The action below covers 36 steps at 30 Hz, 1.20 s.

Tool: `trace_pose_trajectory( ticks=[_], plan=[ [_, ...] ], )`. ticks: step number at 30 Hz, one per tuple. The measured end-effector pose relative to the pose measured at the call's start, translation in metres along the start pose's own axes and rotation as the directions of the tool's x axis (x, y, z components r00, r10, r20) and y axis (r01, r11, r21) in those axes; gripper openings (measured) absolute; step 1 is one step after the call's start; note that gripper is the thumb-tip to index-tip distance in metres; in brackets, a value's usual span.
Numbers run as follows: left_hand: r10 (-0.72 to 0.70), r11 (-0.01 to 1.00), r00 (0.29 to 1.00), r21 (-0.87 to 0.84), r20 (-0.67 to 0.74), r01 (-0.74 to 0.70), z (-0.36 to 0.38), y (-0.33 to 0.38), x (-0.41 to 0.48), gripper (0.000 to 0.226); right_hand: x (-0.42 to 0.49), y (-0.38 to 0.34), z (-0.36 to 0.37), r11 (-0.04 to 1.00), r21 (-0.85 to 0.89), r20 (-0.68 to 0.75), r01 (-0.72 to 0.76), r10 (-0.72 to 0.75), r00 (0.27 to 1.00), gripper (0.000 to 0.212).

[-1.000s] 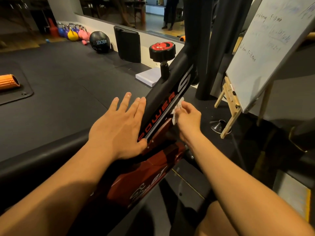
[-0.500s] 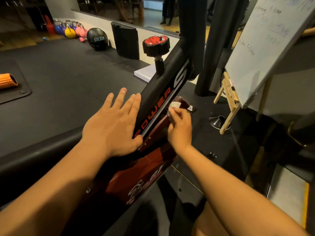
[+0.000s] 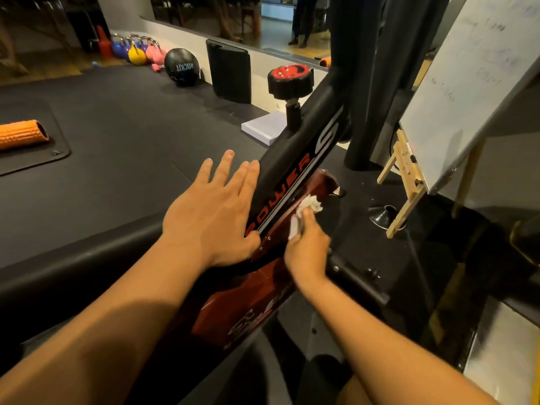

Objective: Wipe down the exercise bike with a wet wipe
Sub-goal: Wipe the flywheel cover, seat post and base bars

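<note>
Where the wet wipe (image 3: pixel 306 210) is found: on the red shroud (image 3: pixel 233 302) of the exercise bike (image 3: pixel 321 112), gripped by the right hand (image 3: pixel 306 252).
Left hand (image 3: pixel 210 217): laid flat against the black frame tube (image 3: pixel 277 171), fingers straight.
Floor (image 3: pixel 131 141): dark matting, with an orange foam roller (image 3: pixel 22 133) at left.
Room: kettlebells (image 3: pixel 137 52) and a black ball (image 3: pixel 181 67) are ranged at the far edge; a whiteboard (image 3: pixel 473 83) is propped at right.

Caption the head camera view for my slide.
Right hand holds a wet wipe against the red cover; left hand rests on black frame.
</note>
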<state>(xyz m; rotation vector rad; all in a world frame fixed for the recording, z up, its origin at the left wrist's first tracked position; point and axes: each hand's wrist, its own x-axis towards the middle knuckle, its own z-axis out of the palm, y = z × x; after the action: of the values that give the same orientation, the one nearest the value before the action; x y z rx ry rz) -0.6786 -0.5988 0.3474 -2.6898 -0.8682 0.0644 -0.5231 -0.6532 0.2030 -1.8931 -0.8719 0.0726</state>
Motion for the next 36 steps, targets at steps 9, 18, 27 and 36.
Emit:
trace_pose_trajectory(
  ticks=[9,18,27,36],
  plan=[
    [-0.01,1.0,1.0,-0.016,-0.021,0.01,0.003,0.004,0.0,0.1,0.009,0.019,-0.002,0.996,-0.055,0.011,0.072,-0.072,0.997,0.011],
    [-0.008,1.0,1.0,-0.005,0.007,0.008,0.002,0.004,0.0,0.103,-0.055,0.019,0.025,0.989,0.006,0.325,0.148,-0.142,0.935,0.015],
    [-0.01,1.0,1.0,-0.024,-0.001,0.01,0.001,0.002,0.0,0.1,0.015,-0.01,-0.015,0.991,0.115,-0.095,-0.061,0.072,0.993,0.014],
    [-0.012,1.0,1.0,0.008,-0.023,0.012,0.002,0.002,0.0,0.098,-0.007,-0.024,0.024,0.977,0.18,-0.337,0.112,-0.046,0.94,0.018]
  ],
)
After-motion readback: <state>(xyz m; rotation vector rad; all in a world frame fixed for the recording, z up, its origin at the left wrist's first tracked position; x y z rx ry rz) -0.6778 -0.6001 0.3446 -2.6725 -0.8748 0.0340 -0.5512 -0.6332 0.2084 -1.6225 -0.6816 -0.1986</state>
